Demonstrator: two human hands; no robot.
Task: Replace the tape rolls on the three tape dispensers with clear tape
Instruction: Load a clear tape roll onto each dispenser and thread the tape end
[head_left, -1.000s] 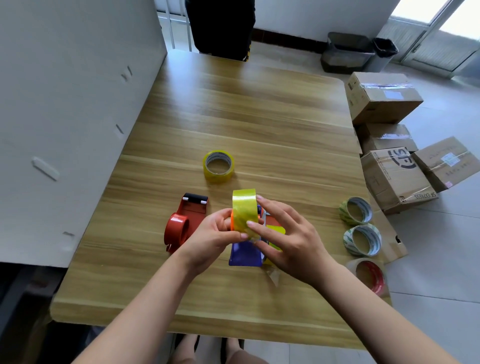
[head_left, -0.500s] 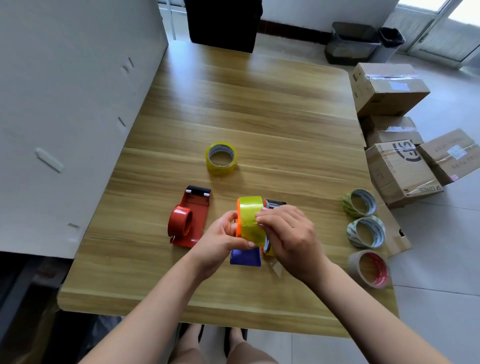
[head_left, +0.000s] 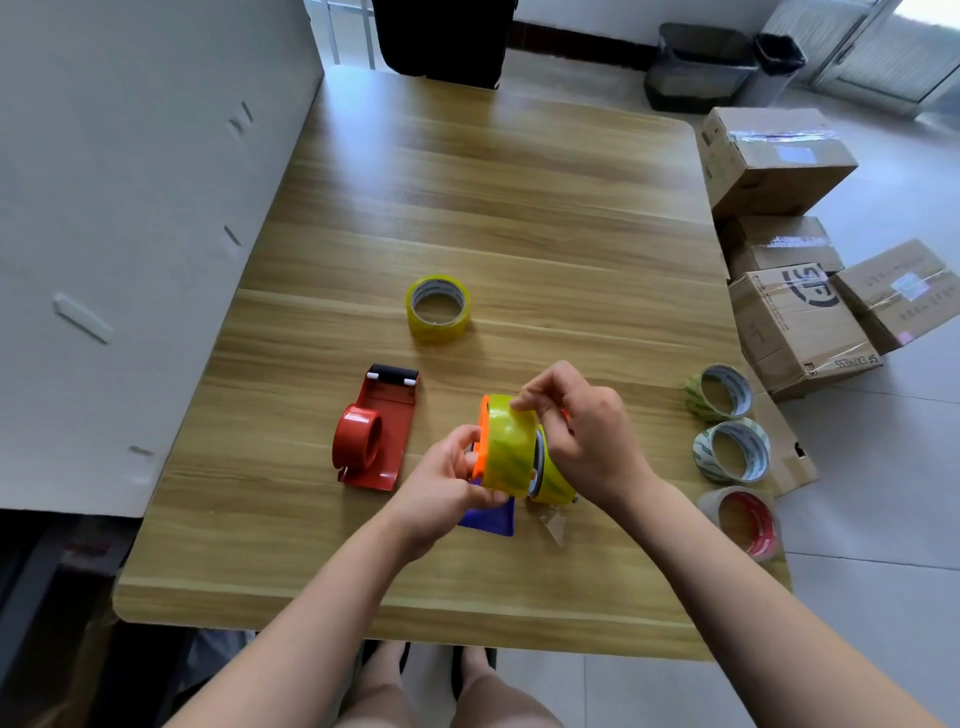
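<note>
Above the wooden table (head_left: 519, 218) my left hand (head_left: 447, 483) grips an orange tape dispenser (head_left: 484, 441) by its side. A yellow-green tape roll (head_left: 509, 447) sits on its hub. My right hand (head_left: 587, 441) pinches the top edge of that roll. Under the hands lie a blue dispenser (head_left: 491, 519) and another yellowish roll (head_left: 553, 480), both partly hidden. A red dispenser (head_left: 371, 436) with a bare hub lies flat to the left. One yellow roll (head_left: 438, 307) lies farther back.
Three tape rolls line the table's right edge: two green-printed ones (head_left: 719, 392) (head_left: 732, 451) and a clear one with a red core (head_left: 745, 522). Cardboard boxes (head_left: 800, 322) stand on the floor to the right. A white panel (head_left: 130, 208) borders the left side.
The roll has been pushed down onto the orange dispenser's hub. My right hand shifted from the roll's side to its top edge, and the hands sank a little toward the table.
</note>
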